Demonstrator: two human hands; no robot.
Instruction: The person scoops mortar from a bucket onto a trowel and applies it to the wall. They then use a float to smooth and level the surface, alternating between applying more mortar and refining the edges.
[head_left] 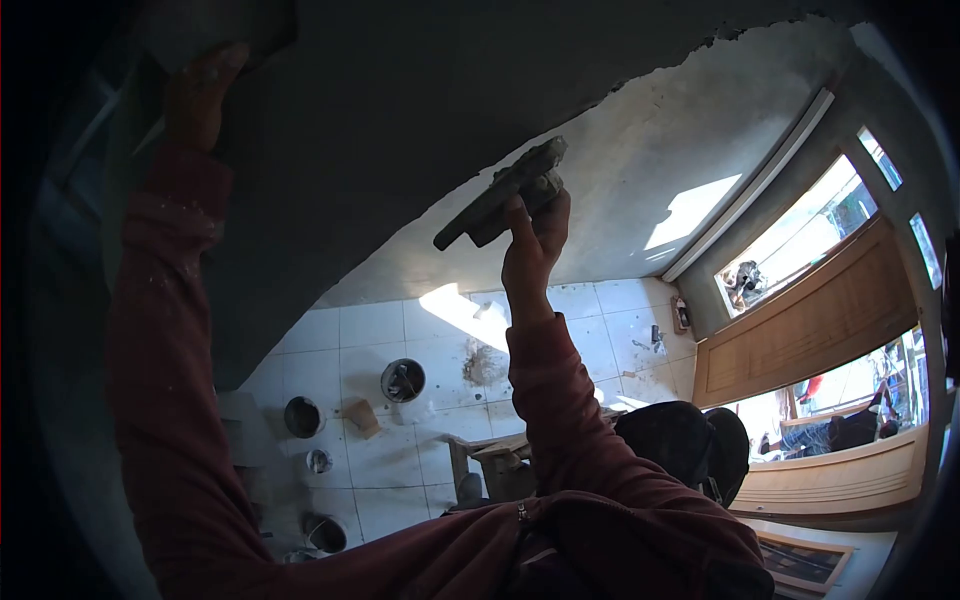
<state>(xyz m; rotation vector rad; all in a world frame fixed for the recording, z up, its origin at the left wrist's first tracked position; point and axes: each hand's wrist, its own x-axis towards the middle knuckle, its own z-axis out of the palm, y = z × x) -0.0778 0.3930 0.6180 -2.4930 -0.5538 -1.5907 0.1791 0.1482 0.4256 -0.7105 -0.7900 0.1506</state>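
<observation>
My right hand [535, 235] is raised in the middle, its fingers closed around the handle of a plastering float [505, 195] caked with grey mortar. The float is tilted, near the ragged edge of a dark grey plastered surface [330, 150]; I cannot tell whether it touches. A paler wall [620, 200] lies beyond that edge. High at the upper left, in shadow, my left hand [200, 95] is closed at a dim, flat, greyish object [215, 25] whose kind I cannot make out. Both arms are stretched up in dark red sleeves, the left one spattered.
Far below, the white tiled floor [375, 330] bears buckets [403, 380] [303, 417], a brown block [362, 418] and stains. A wooden stand [495, 460] and a black rounded object [675, 445] are below my right arm. Wooden doors [800, 320] and bright windows line the right; a person [855, 428] is outside.
</observation>
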